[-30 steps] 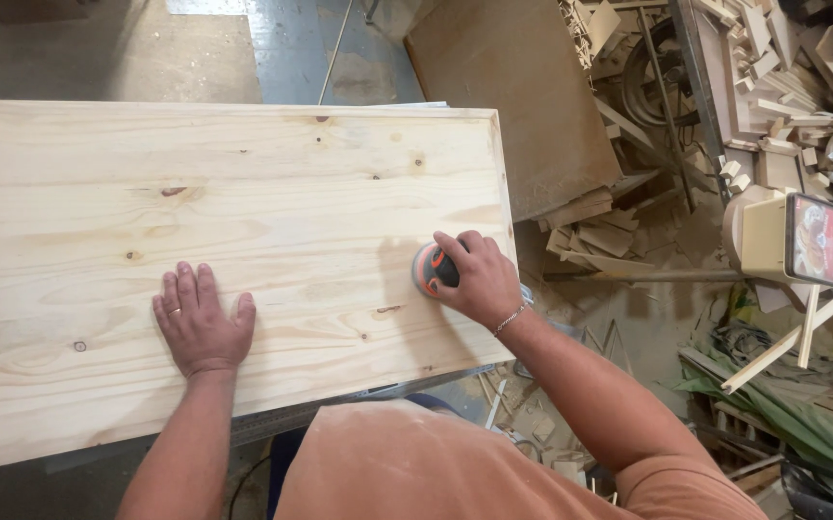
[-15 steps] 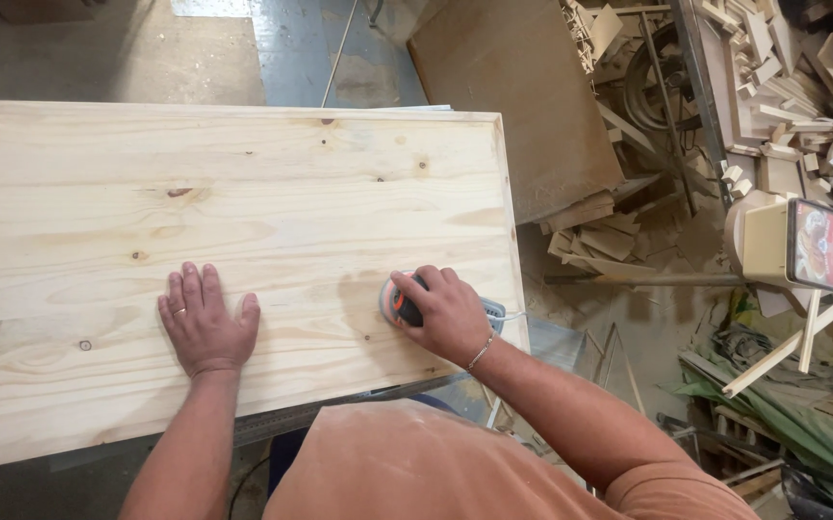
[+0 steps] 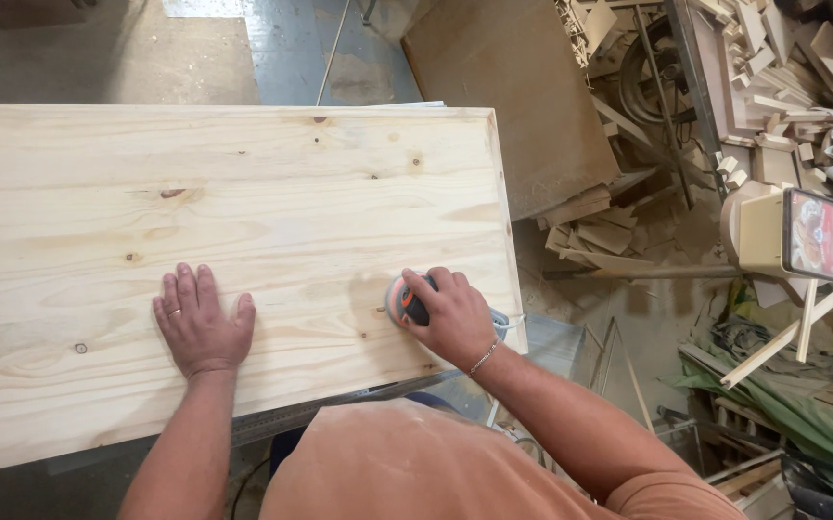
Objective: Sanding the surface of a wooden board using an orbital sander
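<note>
Workshop floor is dusty concrete, w/ a big pale pine board (image 3: 233,221) filling the left and centre of view, laid on a bench that's mostly hidden.

Right hand (image 3: 453,313) is wrapped over a small round sander (image 3: 405,300), orange and black, fingers clenched on its top. Sander sits flat on the board at approx 4 o'clock from board centre, near the right end and not far from the near edge. Left hand (image 3: 199,323) lies palm-down at 7 o'clock, fingers released and spread, holding nothing, just pressing the board. Ring on one finger.

Risks, imo:
- Sander is close to the board's right end. Drift toward 3 o'clock and the pad tips over the corner, rounds the edge or gouges.
- Cord (image 3: 511,320) trails off the right end by the wrist; could snag on the corner and jerk the tool.
- Bracelet (image 3: 486,355) hangs near the tool body, possible catch.
- Board held down by hand only, no clamp visible; side load could shift it.

Room to move: wide open toward 9 to 12 o'clock, bare wood all the way. Tight at 3 and 5 o'clock. Beyond the right end, scrap pile (image 3: 753,87) of offcuts and a brown panel (image 3: 512,106) leaning at 1 o'clock, well apart from the hands. Phone (image 3: 814,234) propped at 3 o'clock, far off.
</note>
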